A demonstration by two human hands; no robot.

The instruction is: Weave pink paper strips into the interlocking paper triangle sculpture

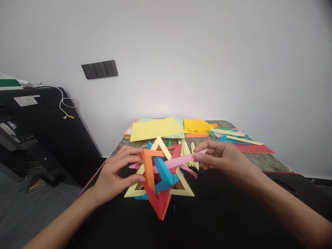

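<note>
A star-shaped paper model (164,178) of interlocked orange, red, blue and pale yellow frames is held up above the black table surface. My left hand (118,173) grips its left side, thumb and fingers on the orange frame. Between the thumb and fingers of my right hand (214,155) is the outer end of a pink paper strip (180,160). That strip slants down to the left across the front of the model, and its inner end passes behind the blue piece. Another pink end sticks out at the model's right side.
Behind the model lie yellow sheets (158,129), an orange-yellow stack (198,126), and blue and cream strips (233,136) over a red sheet (255,148). Pale yellow folded strips (185,150) stand just behind it. A black cabinet (49,128) is at left.
</note>
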